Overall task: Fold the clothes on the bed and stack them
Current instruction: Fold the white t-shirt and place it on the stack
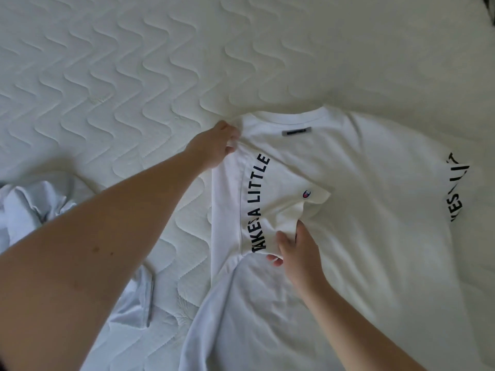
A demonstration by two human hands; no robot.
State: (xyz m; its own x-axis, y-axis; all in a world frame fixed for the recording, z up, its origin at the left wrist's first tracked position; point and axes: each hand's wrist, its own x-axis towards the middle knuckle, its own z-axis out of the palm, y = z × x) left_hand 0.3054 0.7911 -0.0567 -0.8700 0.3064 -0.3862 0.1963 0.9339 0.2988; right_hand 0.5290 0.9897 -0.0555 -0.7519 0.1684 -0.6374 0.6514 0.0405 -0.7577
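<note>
A white T-shirt [369, 188] with black lettering lies spread on the bed, collar and grey label toward the far side. Its left sleeve is folded inward over the body, showing "TAKES A LITTLE". My left hand [214, 145] pinches the shirt's fabric at the shoulder fold near the collar. Lower down, my right hand [297, 250] grips the edge of the folded-over sleeve, fingers curled round the cloth. The other sleeve, with more lettering, lies flat at the right.
A pale blue crumpled garment [29, 207] lies at the left, partly under my left forearm. The white quilted mattress [120, 76] stretches across the far side. Something dark shows at the top right corner [488, 6].
</note>
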